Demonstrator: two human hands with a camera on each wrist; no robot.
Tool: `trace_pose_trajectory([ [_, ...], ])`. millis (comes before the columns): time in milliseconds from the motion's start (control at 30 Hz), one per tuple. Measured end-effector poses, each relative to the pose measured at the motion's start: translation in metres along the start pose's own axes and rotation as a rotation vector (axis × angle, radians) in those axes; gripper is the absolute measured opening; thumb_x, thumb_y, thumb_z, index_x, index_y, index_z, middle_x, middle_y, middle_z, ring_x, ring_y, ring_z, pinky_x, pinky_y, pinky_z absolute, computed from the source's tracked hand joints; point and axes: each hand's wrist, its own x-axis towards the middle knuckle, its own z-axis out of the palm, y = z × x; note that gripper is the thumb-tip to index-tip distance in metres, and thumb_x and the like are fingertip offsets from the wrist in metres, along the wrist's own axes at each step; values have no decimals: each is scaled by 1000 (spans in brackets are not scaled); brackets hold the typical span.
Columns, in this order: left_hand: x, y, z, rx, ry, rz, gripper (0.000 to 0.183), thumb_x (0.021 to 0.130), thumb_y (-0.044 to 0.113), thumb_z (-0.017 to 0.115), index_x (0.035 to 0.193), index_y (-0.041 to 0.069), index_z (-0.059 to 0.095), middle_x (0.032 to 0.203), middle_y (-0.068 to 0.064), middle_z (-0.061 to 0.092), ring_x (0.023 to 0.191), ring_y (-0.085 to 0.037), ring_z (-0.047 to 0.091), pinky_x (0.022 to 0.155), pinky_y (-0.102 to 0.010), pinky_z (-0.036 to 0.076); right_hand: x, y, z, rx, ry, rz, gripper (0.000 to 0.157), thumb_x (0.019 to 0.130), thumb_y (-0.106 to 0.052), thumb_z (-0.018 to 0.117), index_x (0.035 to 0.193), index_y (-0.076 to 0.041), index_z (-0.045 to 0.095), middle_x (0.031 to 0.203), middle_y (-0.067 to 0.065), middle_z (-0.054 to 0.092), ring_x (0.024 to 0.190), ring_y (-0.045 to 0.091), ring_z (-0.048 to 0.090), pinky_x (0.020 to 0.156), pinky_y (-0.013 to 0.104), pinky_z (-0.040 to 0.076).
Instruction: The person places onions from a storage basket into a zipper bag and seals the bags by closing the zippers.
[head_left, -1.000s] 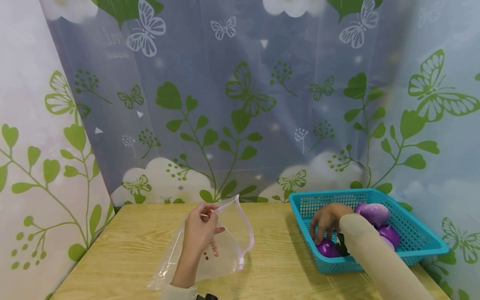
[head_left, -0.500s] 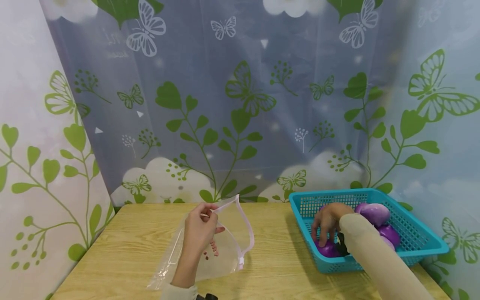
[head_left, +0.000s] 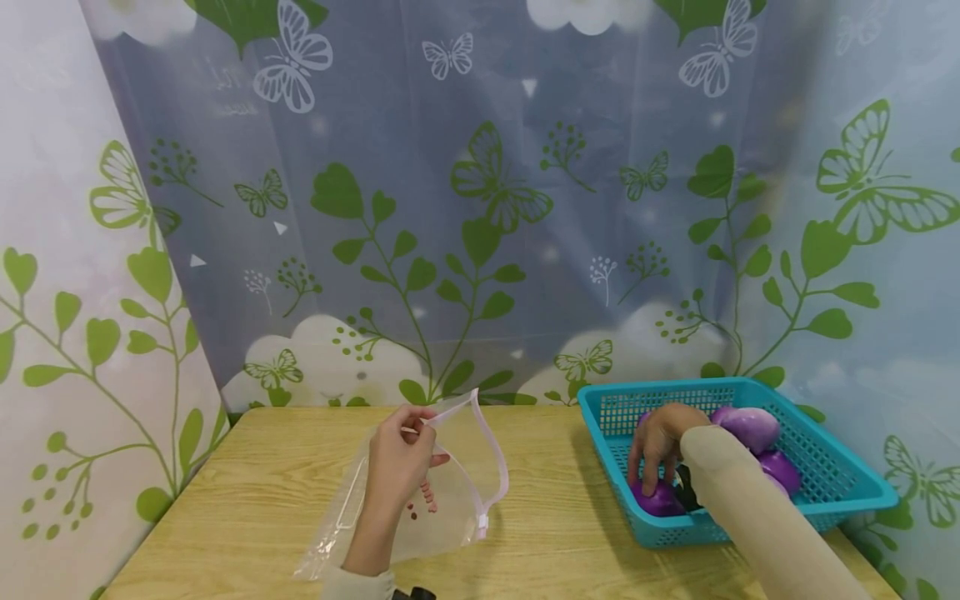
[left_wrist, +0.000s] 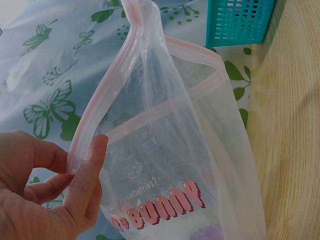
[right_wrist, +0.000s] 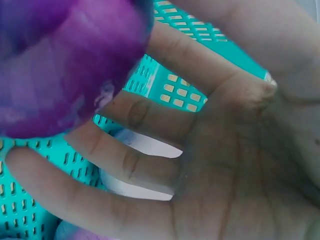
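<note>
The clear bag [left_wrist: 167,132] reads "BUNNY" in pink capitals; above it, smaller, "…awberries?", its start unclear.

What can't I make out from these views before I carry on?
1. Head view: the count of purple pieces in the basket; the right sleeve blocks part of the inside.
2. Right wrist view: whether the right hand grips the purple piece or only touches it; some fingers disappear behind it, and the thumb is cut off above.
3. Left wrist view: the bag's lower end, cut off by the bottom edge.
</note>
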Motion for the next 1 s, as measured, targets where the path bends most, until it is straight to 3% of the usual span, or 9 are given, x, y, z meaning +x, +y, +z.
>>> trace_pose_trajectory([
  [233,-1,0,-1,0,1,8,23,95,2,55,113,-1,70,91,-7,54,73,-16,60,62,-29,67,1,-1,0,29,-28,-11,30,84,-15,83,112,-25,79,136,11,64,111,36,70,108,61,53],
  [733,-1,0,-2,-6,-3,6,22,96,2,55,113,-1,69,91,-8,54,73,-17,61,63,-30,67,-3,3,-2,59,-8,-80,30,81,-11,84,107,-22,79,133,12,66,119,44,64,113,67,46],
  [1000,-2,1,-1,-5,-4,8,22,96,2,56,113,-1,69,91,-8,54,74,-16,61,63,-30,67,-16,4,-11,207,-2,-188,34,81,-5,82,113,-14,77,121,5,68,110,25,63,95,46,60],
])
